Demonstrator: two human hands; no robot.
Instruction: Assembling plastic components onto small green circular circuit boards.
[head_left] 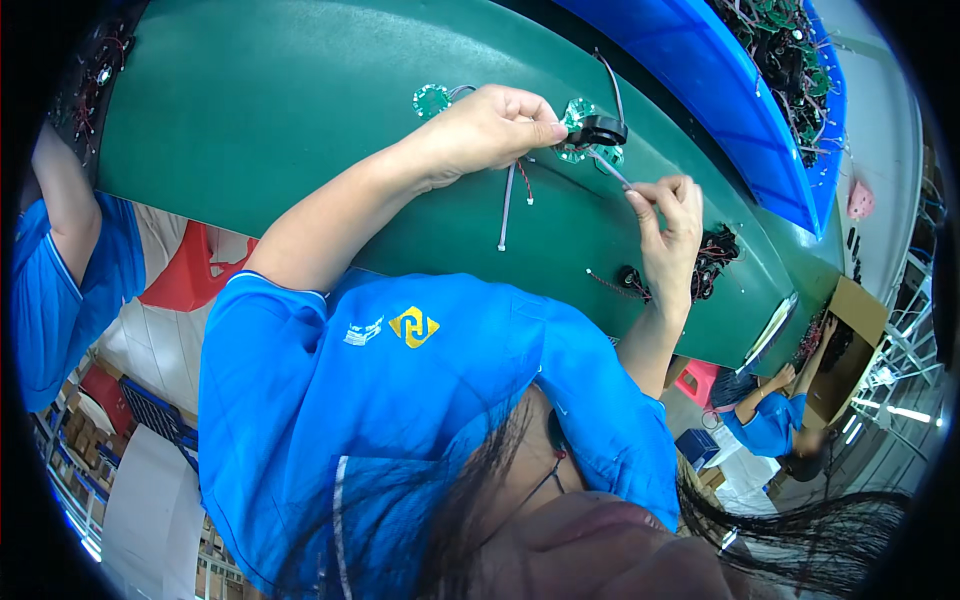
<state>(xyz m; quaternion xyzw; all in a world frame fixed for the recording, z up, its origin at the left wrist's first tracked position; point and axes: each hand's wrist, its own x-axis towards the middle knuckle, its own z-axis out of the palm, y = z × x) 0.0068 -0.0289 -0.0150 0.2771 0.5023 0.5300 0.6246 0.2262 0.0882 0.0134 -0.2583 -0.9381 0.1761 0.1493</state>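
Left grip [490, 130] pinches round green circuit board [577, 115] with black ring part [603, 130], just above green counter [280, 110]. Right grip [668, 215], at 5 o'clock from board, clamps thin grey tool [612, 172]. White cable [506, 210] lies at 7 o'clock.

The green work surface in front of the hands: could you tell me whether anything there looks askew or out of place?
Nothing stands out. The left hand pinches a round green circuit board with a black ring part; the right hand holds a thin grey wire. A second round green board lies flat.
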